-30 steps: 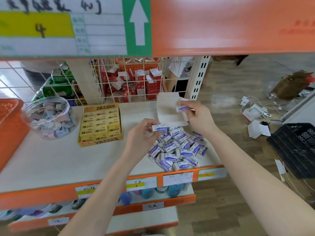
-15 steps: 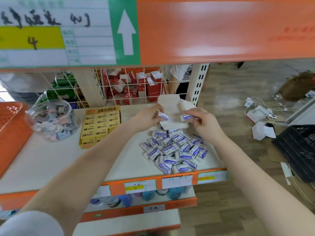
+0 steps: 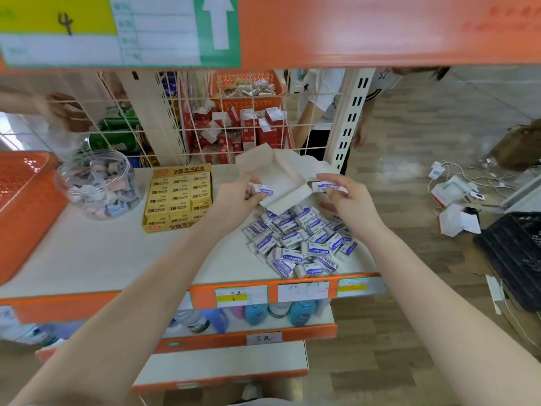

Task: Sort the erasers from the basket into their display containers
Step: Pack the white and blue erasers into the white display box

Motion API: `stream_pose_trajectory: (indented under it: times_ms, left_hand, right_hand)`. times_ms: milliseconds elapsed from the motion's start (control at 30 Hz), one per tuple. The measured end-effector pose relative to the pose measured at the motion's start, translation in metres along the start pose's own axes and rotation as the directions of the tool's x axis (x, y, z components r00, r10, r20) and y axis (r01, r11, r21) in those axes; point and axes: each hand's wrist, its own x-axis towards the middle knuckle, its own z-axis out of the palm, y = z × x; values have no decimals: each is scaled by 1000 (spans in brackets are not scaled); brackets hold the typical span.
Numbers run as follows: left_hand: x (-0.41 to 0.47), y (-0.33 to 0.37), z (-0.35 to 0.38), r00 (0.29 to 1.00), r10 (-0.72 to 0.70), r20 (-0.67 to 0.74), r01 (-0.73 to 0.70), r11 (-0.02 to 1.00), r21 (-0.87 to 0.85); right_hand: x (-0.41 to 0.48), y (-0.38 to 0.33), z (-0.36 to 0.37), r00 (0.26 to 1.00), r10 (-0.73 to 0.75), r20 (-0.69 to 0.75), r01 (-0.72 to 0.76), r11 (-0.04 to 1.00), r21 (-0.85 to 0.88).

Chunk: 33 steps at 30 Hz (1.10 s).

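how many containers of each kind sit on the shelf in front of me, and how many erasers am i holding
orange basket: 1
clear jar: 1
yellow 2B display box: 1
open white carton: 1
eraser in left hand: 1
eraser in right hand: 1
total: 6

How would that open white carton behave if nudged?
The white carton looks like thin card, apparently empty, so probably light and quick to slide. Its raised flaps look creased, so they would likely flex if gripped.
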Motion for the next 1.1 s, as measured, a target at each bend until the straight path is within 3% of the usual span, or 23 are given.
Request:
stream_pose_trajectory:
  times_ms: [133,233,333,533,633,733,900,1100]
  left_hand:
    - [-12,11,-7,994,16,-111,-18,1000,-13]
    - [-20,22,-12,977,57,-203,-56,998,10]
    - [-32,31,-12,966,100,-239,-110,993,-33]
    - [-34,32,0,956,209,-208,-203,978,50]
    - [-26,36,6,955,227,-192,-196,966,168]
    - [-14,41,16,961,226,-160,-198,964,175]
    - [16,49,37,986,124,-115,-120,992,41]
    - [30,49,44,996,-52,72,65,979,-193]
  right_hand:
    - [18,-14,12,996,91,-24,-81,961,264]
    - [27,-29,16,987,158,-25,-127,871,474]
    - [36,-33,17,987,161,-14,-126,823,554]
    - [51,-33,19,983,184,-5,-154,840,520]
    - [56,-29,20,978,196,-70,-136,856,499]
    - [56,-22,19,970,193,-147,-107,884,456]
    - [49,-13,8,971,114,-208,-45,950,309]
    - [52,2,5,974,-67,-216,80,996,50]
